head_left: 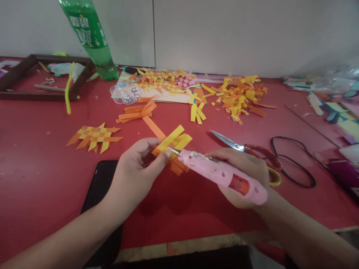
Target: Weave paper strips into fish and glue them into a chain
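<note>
My left hand [140, 166] pinches a bundle of woven orange and yellow paper strips [174, 144] just above the red table [42, 175]. My right hand [244, 172] grips a pink glue gun [221, 173] whose metal tip touches the strips near my left thumb. A long orange strip runs away from the bundle toward the back.
Red-handled scissors [252, 151] lie right of my hands, beside a black cable loop [291, 164]. A finished woven paper fish [95, 136] lies at left, a black phone [101, 186] under my left wrist. Paper scraps [241, 95], a green bottle [92, 37] and a wooden frame [17, 74] are at the back.
</note>
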The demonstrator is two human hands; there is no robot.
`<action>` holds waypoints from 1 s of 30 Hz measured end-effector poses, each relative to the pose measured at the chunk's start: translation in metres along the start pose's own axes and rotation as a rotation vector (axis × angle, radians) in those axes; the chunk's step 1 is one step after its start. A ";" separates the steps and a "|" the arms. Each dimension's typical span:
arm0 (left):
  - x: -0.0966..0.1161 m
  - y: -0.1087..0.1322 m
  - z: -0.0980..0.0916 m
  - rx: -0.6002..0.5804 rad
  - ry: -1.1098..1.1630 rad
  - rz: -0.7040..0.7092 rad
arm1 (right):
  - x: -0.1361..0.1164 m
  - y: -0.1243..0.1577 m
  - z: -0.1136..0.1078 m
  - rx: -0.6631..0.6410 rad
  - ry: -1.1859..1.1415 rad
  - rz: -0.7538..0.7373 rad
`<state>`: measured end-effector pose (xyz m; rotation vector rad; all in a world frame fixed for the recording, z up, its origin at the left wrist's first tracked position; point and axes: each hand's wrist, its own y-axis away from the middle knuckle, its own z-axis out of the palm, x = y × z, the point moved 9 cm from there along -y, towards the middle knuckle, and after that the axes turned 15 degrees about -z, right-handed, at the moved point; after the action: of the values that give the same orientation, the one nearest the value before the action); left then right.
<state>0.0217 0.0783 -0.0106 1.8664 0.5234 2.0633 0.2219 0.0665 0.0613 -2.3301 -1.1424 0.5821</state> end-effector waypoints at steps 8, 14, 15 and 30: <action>0.010 0.006 0.005 0.010 -0.175 0.056 | -0.011 -0.009 -0.005 0.030 0.059 -0.105; 0.014 0.010 0.005 0.048 -0.258 0.097 | -0.013 -0.006 -0.007 0.058 0.092 -0.121; 0.015 0.011 0.004 0.057 -0.274 0.110 | -0.012 -0.004 -0.007 0.061 0.098 -0.113; 0.029 0.022 0.006 0.138 -0.426 0.263 | -0.010 -0.007 -0.012 0.112 -0.038 -0.079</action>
<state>0.0249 0.0727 0.0255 2.4834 0.3306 1.7253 0.2183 0.0593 0.0769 -2.1775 -1.1824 0.6468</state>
